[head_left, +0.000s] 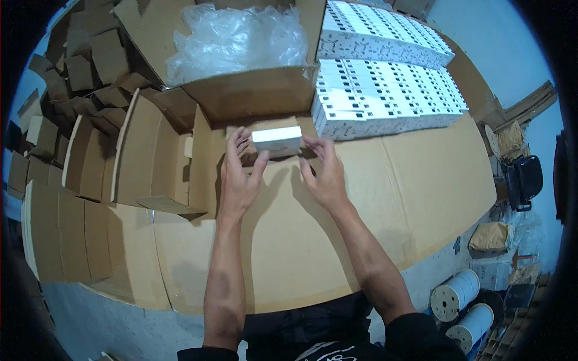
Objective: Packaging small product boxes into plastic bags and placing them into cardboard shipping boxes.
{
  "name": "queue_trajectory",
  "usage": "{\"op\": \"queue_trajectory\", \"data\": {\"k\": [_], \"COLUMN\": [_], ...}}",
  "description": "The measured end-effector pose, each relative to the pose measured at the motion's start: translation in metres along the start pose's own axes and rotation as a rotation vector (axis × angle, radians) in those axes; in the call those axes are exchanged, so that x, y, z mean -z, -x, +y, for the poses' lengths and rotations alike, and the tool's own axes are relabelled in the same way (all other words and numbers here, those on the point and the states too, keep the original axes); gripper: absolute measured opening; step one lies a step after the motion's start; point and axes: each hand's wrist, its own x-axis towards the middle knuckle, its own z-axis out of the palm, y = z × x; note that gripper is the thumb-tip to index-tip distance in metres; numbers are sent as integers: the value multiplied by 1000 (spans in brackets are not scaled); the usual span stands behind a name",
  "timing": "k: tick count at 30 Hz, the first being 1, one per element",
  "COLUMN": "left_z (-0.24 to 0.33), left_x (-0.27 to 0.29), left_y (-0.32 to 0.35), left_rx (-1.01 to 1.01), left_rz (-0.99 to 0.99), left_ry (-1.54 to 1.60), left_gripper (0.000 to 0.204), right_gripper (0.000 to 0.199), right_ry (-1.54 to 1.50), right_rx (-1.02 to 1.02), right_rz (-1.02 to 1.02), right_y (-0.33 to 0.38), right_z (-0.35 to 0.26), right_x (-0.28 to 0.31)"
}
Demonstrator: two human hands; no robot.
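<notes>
A small white box [277, 141] stands upright on the cardboard-covered table, in front of a large carton. My left hand [242, 171] is at its left end, fingers spread and the thumb by its lower corner. On the other end is my right hand [325, 171], its fingertips close to the box's edge and its thumb held apart. Neither hand is closed round the box, and I cannot tell whether the fingertips touch it. A brown cardboard piece [289, 123] lies behind the box.
The large open carton [253, 93] holds clear plastic bags [241, 45]. Rows of white boxes [385, 96] are stacked at the far right. Open brown cartons [162, 156] stand on the left, with more cartons [90, 66] piled beyond. Cable spools [456, 295] sit on the floor, lower right.
</notes>
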Motion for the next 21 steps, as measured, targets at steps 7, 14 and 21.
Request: {"op": "queue_trajectory", "data": {"k": [7, 14, 21], "left_z": [44, 80, 38], "left_x": [18, -2, -9], "left_y": [-28, -187, -329], "left_rx": [-281, -449, -478], "left_rz": [327, 295, 44], "left_ry": [-170, -399, -560], "left_gripper": [24, 27, 34], "right_gripper": [53, 59, 60], "right_ry": [437, 620, 604], "right_rx": [71, 35, 16], "right_rz": [-164, -217, -255], "right_y": [42, 44, 42], "right_z": [-27, -36, -36], "right_x": [33, 42, 36]}}
